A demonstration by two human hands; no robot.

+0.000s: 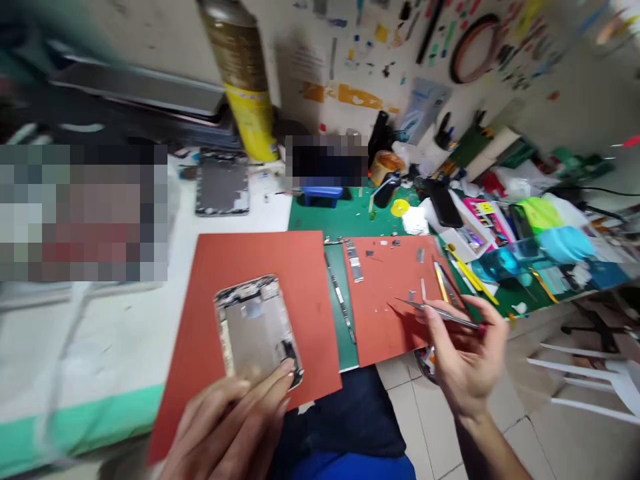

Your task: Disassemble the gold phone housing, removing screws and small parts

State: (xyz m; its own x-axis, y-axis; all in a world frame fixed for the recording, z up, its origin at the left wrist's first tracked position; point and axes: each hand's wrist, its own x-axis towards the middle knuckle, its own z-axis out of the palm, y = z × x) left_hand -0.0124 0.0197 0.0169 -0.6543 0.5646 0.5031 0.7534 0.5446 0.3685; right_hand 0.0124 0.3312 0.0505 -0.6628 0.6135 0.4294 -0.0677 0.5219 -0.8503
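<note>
An opened tablet-like device housing [255, 330] lies tilted on the left red mat [310, 300]. My left hand [240, 420] rests at its lower edge, fingers pressed together on the near right corner. Metal tweezers [450, 316] are pinched in my right hand [467, 353], their tip pointing left over the right red mat [375, 333]. Small metal parts [421, 288] lie on that mat near the tip. A narrow circuit board [354, 260] sits at the mat's upper left corner. Between the mats is a thin black and silver tool [340, 300].
Behind the mats stand a yellow spray can [250, 120], a blue stand [321, 193] and a dark bottle [387, 190]. Yellow-handled tools [473, 275], a black phone [443, 203] and boxes crowd the right. Another device panel [223, 183] lies at the back left.
</note>
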